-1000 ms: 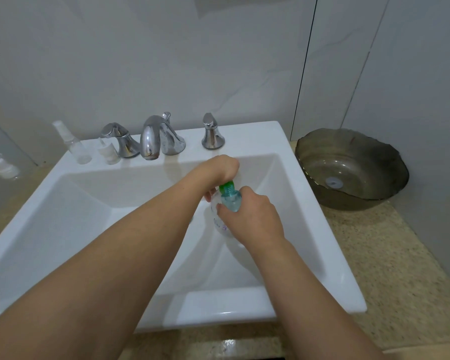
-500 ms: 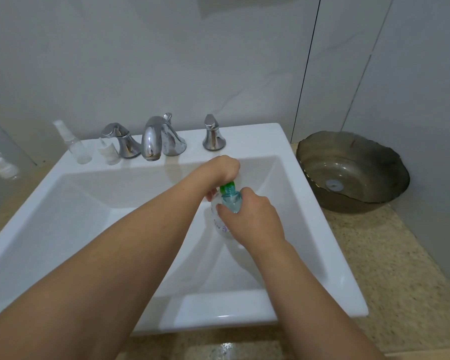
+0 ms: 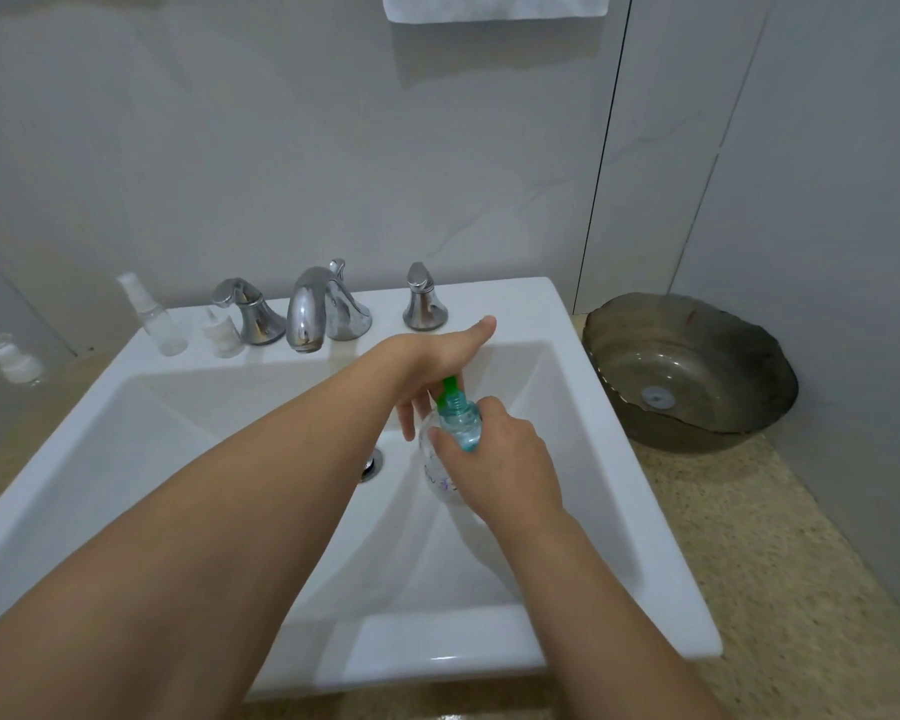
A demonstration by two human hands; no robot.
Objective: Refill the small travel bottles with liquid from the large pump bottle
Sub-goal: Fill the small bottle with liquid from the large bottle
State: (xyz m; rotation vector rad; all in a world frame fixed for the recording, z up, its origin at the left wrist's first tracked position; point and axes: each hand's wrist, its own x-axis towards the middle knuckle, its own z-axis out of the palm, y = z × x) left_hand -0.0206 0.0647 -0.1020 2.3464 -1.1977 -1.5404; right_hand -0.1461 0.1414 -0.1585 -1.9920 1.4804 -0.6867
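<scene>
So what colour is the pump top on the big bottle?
Green pump top, on a clear bottle holding blue liquid; head view.

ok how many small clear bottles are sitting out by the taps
3: a spray bottle and a short one on the sink ledge left of the taps, another far left. More may be hidden.

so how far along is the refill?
Done: nothing visibly. The spray bottle and small bottle on the sink ledge look empty. In hand: the right hand grips the pump bottle over the basin; the left hand works its green pump. Left: dispensing into every travel bottle.
</scene>
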